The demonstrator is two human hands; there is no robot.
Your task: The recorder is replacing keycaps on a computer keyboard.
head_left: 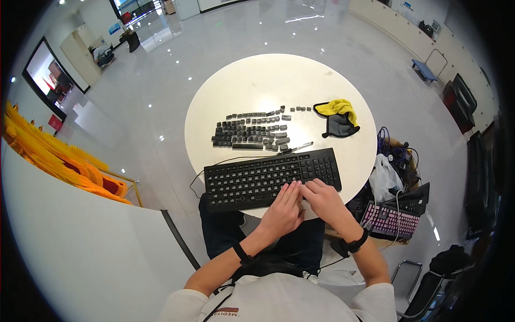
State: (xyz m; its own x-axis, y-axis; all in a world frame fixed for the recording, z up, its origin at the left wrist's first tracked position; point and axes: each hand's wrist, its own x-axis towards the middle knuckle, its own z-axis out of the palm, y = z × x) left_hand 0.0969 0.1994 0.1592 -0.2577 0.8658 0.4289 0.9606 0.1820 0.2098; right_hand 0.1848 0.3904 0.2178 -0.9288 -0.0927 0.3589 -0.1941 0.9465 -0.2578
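Note:
A black keyboard (252, 180) lies near the front edge of the round table, most of its left and middle part showing bare key sockets, with keycaps still on the right block. My left hand (285, 208) rests on its lower edge, fingers stretched out side by side. Beside it, my right hand (326, 201) is closed with curled fingers, its fingertips meeting the left ones over the keyboard; whatever it pinches is hidden. Beyond the keyboard, loose black keycaps (249, 131) lie in rows. A slim pen-like tool (296, 148) lies between them and the keyboard.
A yellow and grey cloth (339, 119) lies at the right of the white round table (214, 99). On the right below the table are a keyboard with pink keys (390, 221), a white plastic bag (384, 180) and cables. A white panel (80, 252) stands at left.

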